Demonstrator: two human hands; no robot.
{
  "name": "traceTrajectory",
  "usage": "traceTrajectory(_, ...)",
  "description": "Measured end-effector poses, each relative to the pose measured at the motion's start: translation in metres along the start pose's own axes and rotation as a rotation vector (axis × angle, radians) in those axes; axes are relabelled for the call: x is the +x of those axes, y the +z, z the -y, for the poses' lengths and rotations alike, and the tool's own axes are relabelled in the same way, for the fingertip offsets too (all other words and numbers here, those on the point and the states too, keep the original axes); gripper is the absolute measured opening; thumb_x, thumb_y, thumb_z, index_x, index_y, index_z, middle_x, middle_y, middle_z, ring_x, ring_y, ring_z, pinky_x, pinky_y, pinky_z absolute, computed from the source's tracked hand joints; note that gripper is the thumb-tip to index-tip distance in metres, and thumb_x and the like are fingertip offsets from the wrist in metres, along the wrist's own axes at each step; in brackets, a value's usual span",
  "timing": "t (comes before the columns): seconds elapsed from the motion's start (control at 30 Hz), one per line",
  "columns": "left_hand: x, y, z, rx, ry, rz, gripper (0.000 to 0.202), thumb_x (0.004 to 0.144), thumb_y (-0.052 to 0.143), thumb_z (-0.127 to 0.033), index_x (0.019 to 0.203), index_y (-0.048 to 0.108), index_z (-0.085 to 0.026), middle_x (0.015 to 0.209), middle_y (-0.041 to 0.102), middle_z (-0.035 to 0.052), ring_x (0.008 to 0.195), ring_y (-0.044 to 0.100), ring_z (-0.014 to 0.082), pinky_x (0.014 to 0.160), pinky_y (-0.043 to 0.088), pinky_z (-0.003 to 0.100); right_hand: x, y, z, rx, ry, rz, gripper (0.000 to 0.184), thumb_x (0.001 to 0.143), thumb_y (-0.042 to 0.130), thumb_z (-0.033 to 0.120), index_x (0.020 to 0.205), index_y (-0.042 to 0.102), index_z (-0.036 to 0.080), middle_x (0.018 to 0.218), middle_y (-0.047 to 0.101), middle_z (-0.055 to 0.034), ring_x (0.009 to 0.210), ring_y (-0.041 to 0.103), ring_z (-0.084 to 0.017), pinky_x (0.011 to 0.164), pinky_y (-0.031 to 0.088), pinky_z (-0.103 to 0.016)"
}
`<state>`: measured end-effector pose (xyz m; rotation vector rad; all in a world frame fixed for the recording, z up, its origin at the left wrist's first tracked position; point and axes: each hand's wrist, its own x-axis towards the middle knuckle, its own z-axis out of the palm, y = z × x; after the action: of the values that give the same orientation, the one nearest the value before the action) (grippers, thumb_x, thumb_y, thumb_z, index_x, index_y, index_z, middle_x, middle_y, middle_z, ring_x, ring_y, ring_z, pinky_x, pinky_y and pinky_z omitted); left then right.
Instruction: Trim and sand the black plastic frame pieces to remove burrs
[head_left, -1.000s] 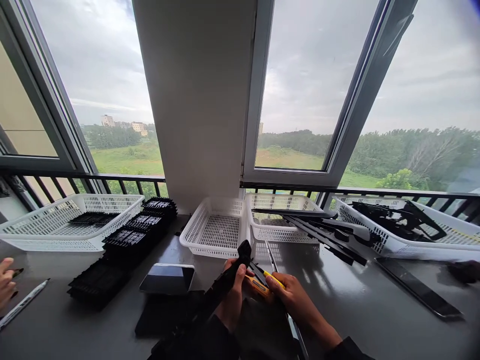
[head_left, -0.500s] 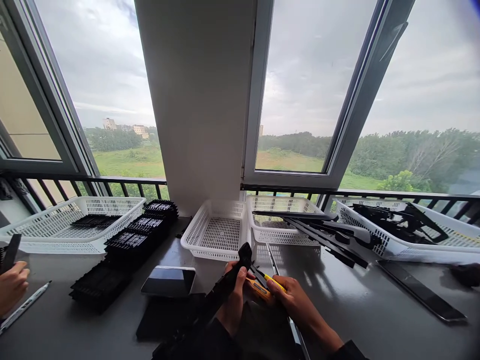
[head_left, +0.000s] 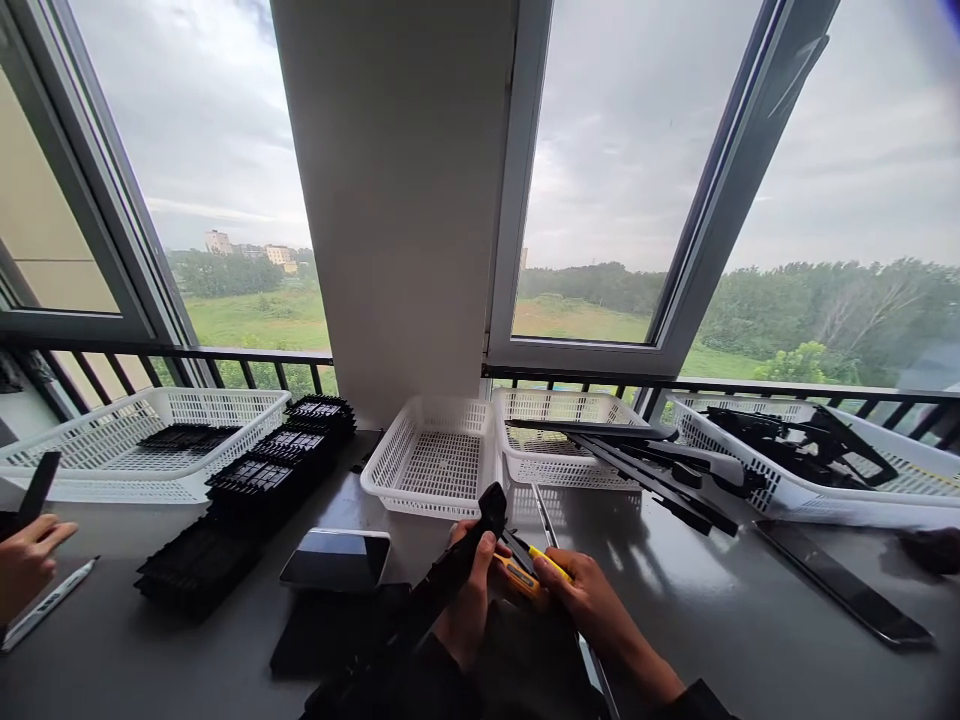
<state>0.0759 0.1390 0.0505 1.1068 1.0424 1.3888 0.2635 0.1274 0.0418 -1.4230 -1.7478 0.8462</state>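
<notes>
In the left hand (head_left: 468, 610), black strip (head_left: 441, 583)

I've got a glossy grey surface (head_left: 720, 625) here, catching light right of centre. Along its far side I count four white baskets: left basket (head_left: 135, 489), middle basket (head_left: 427, 503), its close neighbour (head_left: 551, 468) and right basket (head_left: 885, 507). Black gridded trays (head_left: 255, 478) run diagonally toward me in stacks, right of that left basket. Nearer, a phone (head_left: 337, 560) meets a flat black slab (head_left: 330, 640); whether one overlaps the other, I can't tell. Far left, a white marker pen (head_left: 51, 603) lies slanted. A silver strip (head_left: 544, 515) points my way. Over right, a long dark panel (head_left: 844, 583) lies slantwise, near a blurred dark item (head_left: 928, 551).
</notes>
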Motion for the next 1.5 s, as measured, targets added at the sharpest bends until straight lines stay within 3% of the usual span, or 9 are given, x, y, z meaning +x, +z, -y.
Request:
traceTrajectory(0.47, -0.004, 0.001, -0.011, 0.065, -0.004, 0.023, 0.034, 0.094, 0.06, -0.057, 0.098, 0.066, -0.023, 0.086, 0.075, 0.0039, 0.081, 0.071, 0.0241, 0.081, 0.057, 0.039, -0.001, 0.0, 0.008, -0.01, -0.024, -0.017, 0.067, 0.098, 0.043, 0.079, 0.063, 0.041, 0.022, 0.063, 0.043, 0.0023, 0.062, 0.039, -0.014, 0.059, 0.025, -0.029)
traceTrajectory(0.9, -0.005, -0.001, -0.013, 0.093, -0.031, 0.039, 0.035, 0.095, 0.058, -0.059, 0.097, 0.065, -0.025, 0.088, 0.075, 0.0043, 0.085, 0.072, 0.0288, 0.085, 0.058, 0.044, 0.0, 0.003, 0.002, -0.012, -0.026, -0.011, 0.067, 0.101, 0.043, 0.076, 0.065, 0.049, 0.02, 0.063, 0.05, 0.0021, 0.061, 0.042, -0.013, 0.059, 0.026, -0.029)
traceTrajectory(1.27, -0.004, 0.002, -0.018, 0.034, -0.028, -0.013, 0.046, 0.086, 0.067, -0.068, 0.094, 0.067, -0.023, 0.085, 0.075, 0.0049, 0.076, 0.071, 0.0257, 0.076, 0.059, 0.041, 0.001, 0.004, 0.0, -0.042, -0.021, -0.028, 0.068, 0.098, 0.04, 0.08, 0.064, 0.043, 0.021, 0.063, 0.044, 0.0023, 0.062, 0.039, -0.014, 0.06, 0.024, -0.03)
traceTrajectory(1.5, -0.003, 0.002, -0.013, 0.037, -0.03, 0.028, 0.04, 0.09, 0.066, -0.062, 0.095, 0.066, -0.023, 0.083, 0.073, 0.0038, 0.078, 0.071, 0.024, 0.079, 0.058, 0.038, -0.001, 0.002, 0.006, -0.017, -0.01, -0.035, 0.069, 0.096, 0.042, 0.081, 0.064, 0.043, 0.021, 0.063, 0.045, 0.0023, 0.061, 0.04, -0.014, 0.058, 0.024, -0.029)
